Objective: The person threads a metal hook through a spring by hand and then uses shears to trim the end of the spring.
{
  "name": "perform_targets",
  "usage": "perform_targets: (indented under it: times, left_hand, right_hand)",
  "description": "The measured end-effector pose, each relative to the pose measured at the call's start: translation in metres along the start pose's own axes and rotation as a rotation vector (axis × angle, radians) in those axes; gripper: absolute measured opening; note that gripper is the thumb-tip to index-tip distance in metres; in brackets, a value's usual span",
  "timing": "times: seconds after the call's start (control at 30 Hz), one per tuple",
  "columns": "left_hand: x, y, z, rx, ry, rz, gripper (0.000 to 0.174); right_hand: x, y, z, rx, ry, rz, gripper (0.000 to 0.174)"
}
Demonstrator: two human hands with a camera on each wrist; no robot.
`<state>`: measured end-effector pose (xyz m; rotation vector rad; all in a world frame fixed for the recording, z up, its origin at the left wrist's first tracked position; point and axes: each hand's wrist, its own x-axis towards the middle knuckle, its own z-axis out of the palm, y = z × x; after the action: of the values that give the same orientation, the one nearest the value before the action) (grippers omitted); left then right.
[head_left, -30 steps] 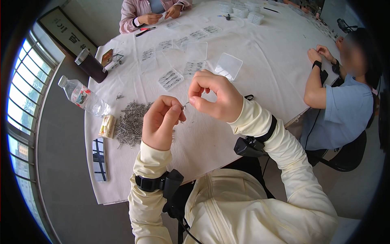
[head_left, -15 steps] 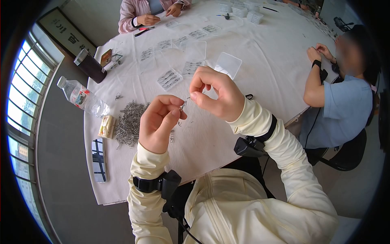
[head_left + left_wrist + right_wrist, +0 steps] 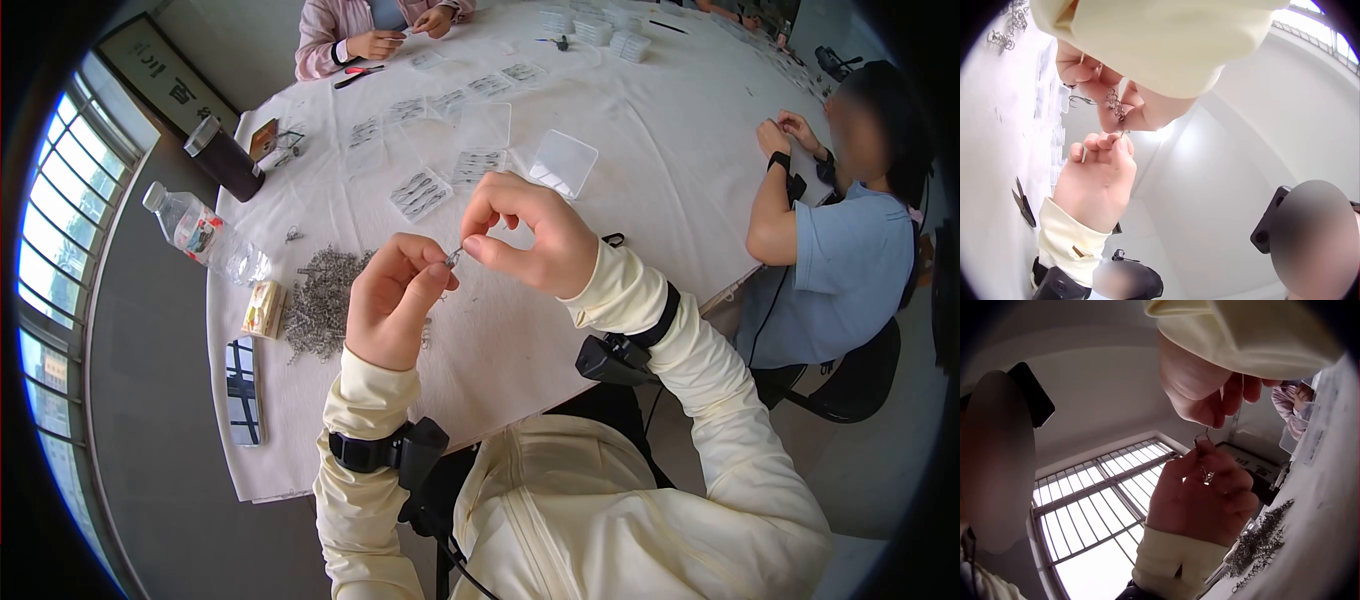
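Note:
Thumb and fingertips of the left hand pinch a small metal wire piece above the table. The right hand meets it from the right, thumb and forefinger pinching its thin end. Coiled wire and a curved hook show at the fingers of the left hand in the left wrist view; the right hand is below. In the right wrist view, a small wire loop spans the fingertips of the right hand and left hand. How the parts join is unclear.
A pile of wire coils lies left of the hands, near a bottle, tissue pack, phone and dark cup. Beyond are filled clear boxes and an empty one. Other people sit around the table.
The left fingers have spread slightly since the earliest frame. Half a second ago the right fingertips were a little apart from the wire piece; now they are at it again.

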<state>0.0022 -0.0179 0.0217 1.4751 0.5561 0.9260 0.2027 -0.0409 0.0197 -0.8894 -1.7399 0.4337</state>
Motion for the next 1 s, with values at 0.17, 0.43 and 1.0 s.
perform_targets:
  times: [0.17,0.43,1.0]
  left_hand:
    - [0.0003,0.0000,0.0027,0.008,0.025,0.012,0.008]
    - [0.0010,-0.0005,0.0026,-0.012,0.017,0.014,0.007]
    - [0.0035,-0.0065,-0.0019,-0.328,0.016,-0.142,0.012]
  right_hand:
    - [-0.0005,-0.0048,-0.0001,0.007,-0.050,0.061,0.009]
    - [-0.0011,0.0027,0.0004,0.066,-0.090,0.014,0.009]
    - [0.0006,-0.0031,0.0064,-0.173,0.056,-0.233,0.016]
